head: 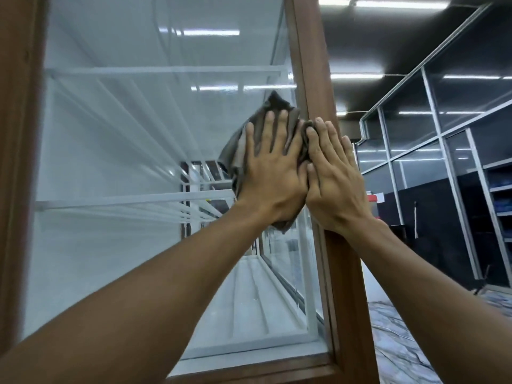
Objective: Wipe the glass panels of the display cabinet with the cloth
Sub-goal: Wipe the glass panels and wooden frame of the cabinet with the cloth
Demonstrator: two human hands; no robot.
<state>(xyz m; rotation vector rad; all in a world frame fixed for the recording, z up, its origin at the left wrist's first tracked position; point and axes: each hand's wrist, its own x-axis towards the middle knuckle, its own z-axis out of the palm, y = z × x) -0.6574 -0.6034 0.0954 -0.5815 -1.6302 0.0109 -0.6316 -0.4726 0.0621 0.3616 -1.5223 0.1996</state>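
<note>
A dark grey cloth [273, 106] is pressed flat against the glass panel [124, 162] of the display cabinet, near the panel's right edge. My left hand [270, 173] lies spread on the cloth with fingers pointing up. Touching it on the right, my right hand [335, 184] rests flat partly on the cloth's right edge and partly on the brown wooden frame post [313, 65]. Both forearms reach up from the bottom of the view. Most of the cloth is hidden under the hands.
White shelves [138, 199] show inside the cabinet behind the glass. The wooden frame also runs down the left side [16, 162] and along the bottom [249, 371]. To the right stand metal-framed glass partitions [443, 134] and shelving [498, 189] over a patterned floor [401, 342].
</note>
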